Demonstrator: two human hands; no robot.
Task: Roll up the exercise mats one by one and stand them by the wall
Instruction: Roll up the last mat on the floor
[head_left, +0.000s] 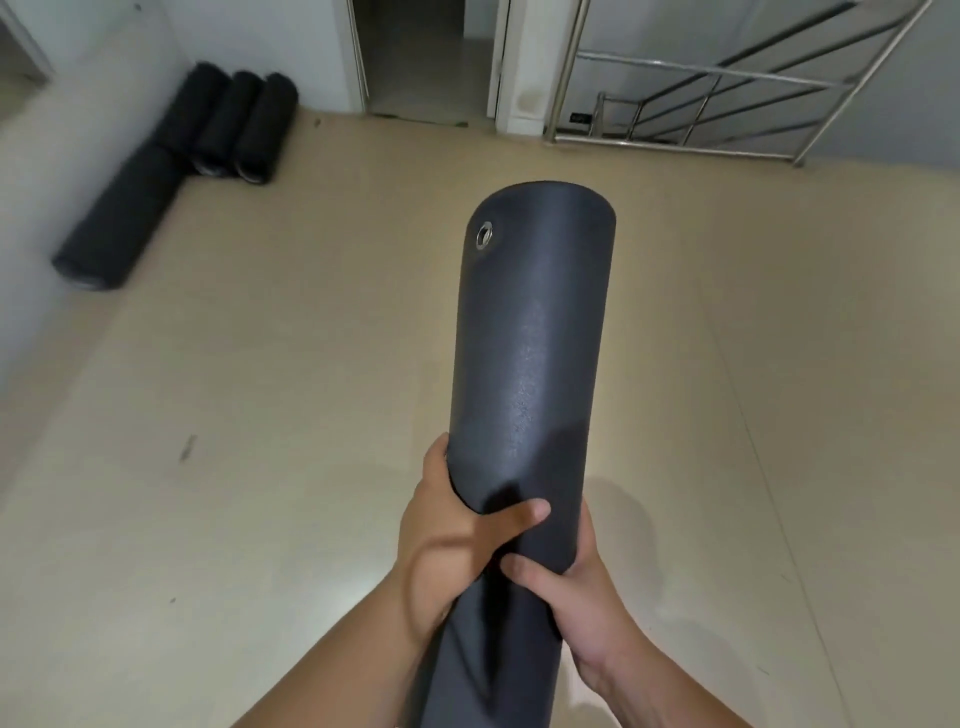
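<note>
**Holding one rolled mat in both hands, far end aimed at the doorway**

We logged the rolled mat (530, 338) in the air over the floor (260, 415), at the middle of the view. Its long axis ran from the bottom edge of the view up and away from us, leaning a little to the right. The far end pointed toward the open doorway (415, 52). The near end dropped out of view below our arms. A metal grommet (485, 233) sat on the left side of the roll, just short of the far end.

Grip: both hands clasped the lower part of the roll. The left hand (447, 535) wrapped the left side with its thumb laid across the front. The right hand (576, 608) sat slightly nearer to us, fingers curled round the right side and thumb on the front. Most of the visible length lay beyond the hands.

Surroundings: three dark rolls (228, 124) lay side by side at the far left, by the corner. A fourth roll (119, 223) lay along the left wall (31, 171). We could not tell whether the three stood, leaned or lay flat. A steel railing (727, 93) stood at the far right.
</note>
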